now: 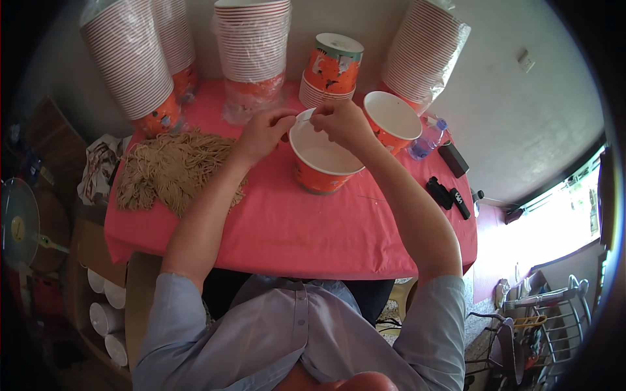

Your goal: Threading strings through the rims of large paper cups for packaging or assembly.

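Observation:
An orange paper bucket (319,177) with a white inside and white rim stands upright on the table before me. My left hand (266,133) is at the left side of its rim, thumb and fingers pinched together. Over the far part of the opening, my right hand (342,127) is also closed in a pinch. Something thin seems to lie between the two hands, too small to make out. Left of the bucket lies a heap of beige cords (179,166), partly behind my left forearm.
A second open bucket (392,117) stands to the right, beside a plastic bottle (427,138) and a black box (454,159). Upside-down buckets (331,68) and tall wrapped stacks (253,52) line the wall. Black devices (448,197) lie near the right edge of the pink-covered table (313,241).

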